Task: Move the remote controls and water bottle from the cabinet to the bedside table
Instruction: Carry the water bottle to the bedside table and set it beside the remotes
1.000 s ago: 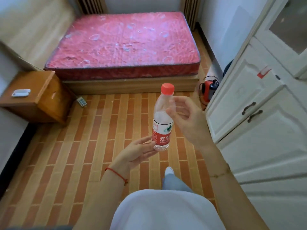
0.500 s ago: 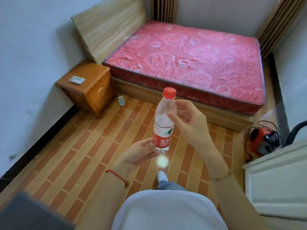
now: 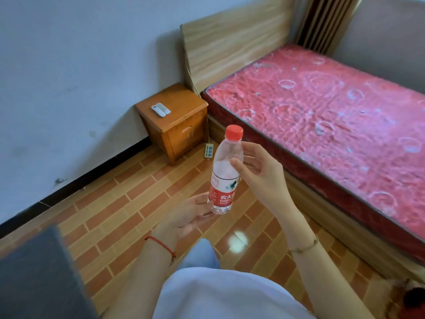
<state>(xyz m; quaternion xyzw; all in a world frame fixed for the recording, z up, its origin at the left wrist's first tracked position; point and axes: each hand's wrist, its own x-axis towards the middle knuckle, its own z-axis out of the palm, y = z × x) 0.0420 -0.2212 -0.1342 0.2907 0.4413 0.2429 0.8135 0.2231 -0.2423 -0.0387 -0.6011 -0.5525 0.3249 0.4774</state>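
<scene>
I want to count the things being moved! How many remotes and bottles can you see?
Remotes: 2, side by side on the bedside table
Bottles: 1, held in the hands
Total: 3

Right hand pinching, left hand cupped, palm-up.

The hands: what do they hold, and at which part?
The water bottle: right hand pinches its upper body, left hand supports its base.

Red patterned mattress on wood bed frame, headboard vs wall. White power strip on brick-pattern floor. Dark grey surface bottom-left.
</scene>
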